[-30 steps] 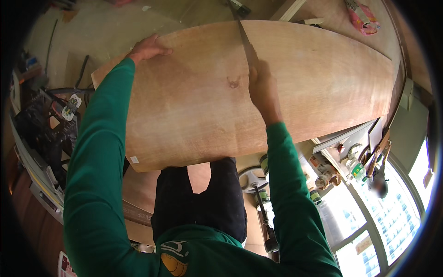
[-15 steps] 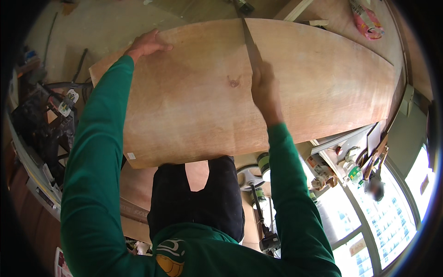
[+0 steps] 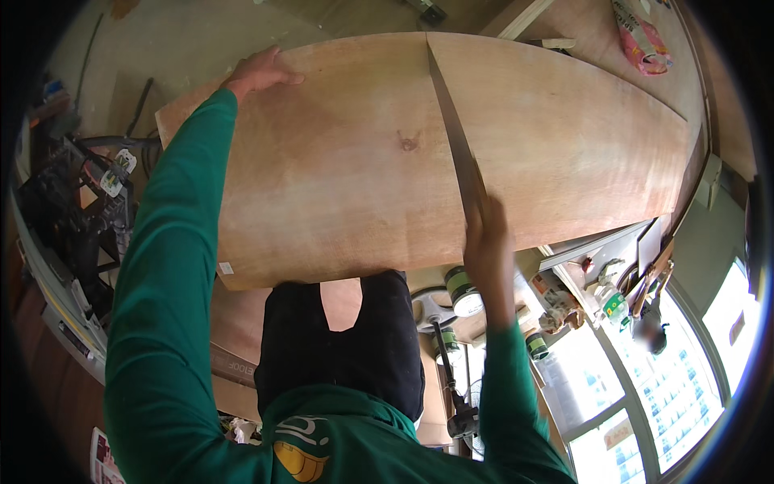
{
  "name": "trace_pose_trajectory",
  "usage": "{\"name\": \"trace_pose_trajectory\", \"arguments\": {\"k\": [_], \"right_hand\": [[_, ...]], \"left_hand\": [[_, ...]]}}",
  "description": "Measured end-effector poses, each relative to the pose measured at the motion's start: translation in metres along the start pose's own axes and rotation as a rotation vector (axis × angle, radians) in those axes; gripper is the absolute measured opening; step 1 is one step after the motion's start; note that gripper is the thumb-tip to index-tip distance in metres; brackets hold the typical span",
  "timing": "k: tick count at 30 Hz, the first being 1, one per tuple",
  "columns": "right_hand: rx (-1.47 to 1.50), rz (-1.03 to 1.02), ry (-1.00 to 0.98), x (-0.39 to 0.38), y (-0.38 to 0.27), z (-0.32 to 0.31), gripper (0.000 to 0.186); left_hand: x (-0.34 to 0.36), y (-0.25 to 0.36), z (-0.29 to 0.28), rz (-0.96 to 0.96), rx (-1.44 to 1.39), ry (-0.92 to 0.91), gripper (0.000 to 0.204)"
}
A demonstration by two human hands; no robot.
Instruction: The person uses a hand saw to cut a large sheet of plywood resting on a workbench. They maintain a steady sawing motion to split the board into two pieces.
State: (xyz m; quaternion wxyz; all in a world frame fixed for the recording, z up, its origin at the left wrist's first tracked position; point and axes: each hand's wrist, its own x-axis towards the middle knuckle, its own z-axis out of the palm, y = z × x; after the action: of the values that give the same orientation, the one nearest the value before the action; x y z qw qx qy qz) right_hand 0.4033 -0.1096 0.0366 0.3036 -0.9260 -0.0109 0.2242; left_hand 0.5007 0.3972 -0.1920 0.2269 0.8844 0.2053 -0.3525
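Head view looks down on a big plywood sheet (image 3: 339, 169) lying flat across the middle of the frame, pale brown, one dark knot (image 3: 408, 143) near its centre. My left hand (image 3: 260, 73) is stretched out to the far left corner of the sheet, palm down, fingers spread and pressing flat on the wood, gripping nothing. My right hand (image 3: 486, 242) sits at the near edge of the sheet, clenched around the handle end of a long handsaw (image 3: 453, 133); the handle itself is hidden under my fingers. The saw blade runs from my hand away across the sheet to its far edge, lying along a straight line that splits the sheet into a left and a right part. Both sleeves are green. My dark trousers (image 3: 343, 339) show below the near edge of the sheet, my legs just against it. Lower right of the sheet, some round tins with green bands (image 3: 463, 290) sit on the floor, near my right forearm. A cluttered shelf (image 3: 605, 282) with small bottles and tools lies to the right, beside bright windows (image 3: 685, 379). A pink packet (image 3: 641, 36) lies beyond the sheet's far right corner.
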Motion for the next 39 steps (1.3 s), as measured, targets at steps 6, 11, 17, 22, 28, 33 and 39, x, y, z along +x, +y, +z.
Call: {"name": "trace_pose_trajectory", "arguments": {"k": [6, 11, 17, 22, 28, 33, 39], "right_hand": [[0.062, -0.163, 0.126, 0.127, 0.001, 0.051, 0.03], [0.076, 0.142, -0.084, -0.05, -0.031, -0.039, 0.032], [-0.006, 0.016, -0.008, -0.023, -0.012, -0.019, 0.032], [0.146, -0.146, 0.184, 0.132, 0.003, 0.063, 0.029], [0.097, 0.189, -0.098, -0.042, -0.021, -0.024, 0.032], [0.018, 0.104, -0.023, -0.092, -0.038, -0.06, 0.031], [0.128, -0.127, 0.127, 0.112, 0.005, 0.063, 0.031]], "left_hand": [[0.006, 0.011, -0.003, 0.067, -0.06, -0.042, 0.131], [-0.013, -0.002, -0.007, -0.003, -0.032, -0.01, 0.129], [-0.002, -0.005, -0.002, 0.015, -0.011, -0.016, 0.128], [0.007, 0.023, -0.006, 0.077, 0.006, -0.008, 0.128], [-0.016, -0.001, -0.007, -0.024, -0.056, -0.036, 0.13], [-0.011, 0.013, -0.009, -0.001, -0.066, -0.059, 0.129], [0.006, 0.014, -0.003, 0.109, -0.041, -0.018, 0.131]]}}
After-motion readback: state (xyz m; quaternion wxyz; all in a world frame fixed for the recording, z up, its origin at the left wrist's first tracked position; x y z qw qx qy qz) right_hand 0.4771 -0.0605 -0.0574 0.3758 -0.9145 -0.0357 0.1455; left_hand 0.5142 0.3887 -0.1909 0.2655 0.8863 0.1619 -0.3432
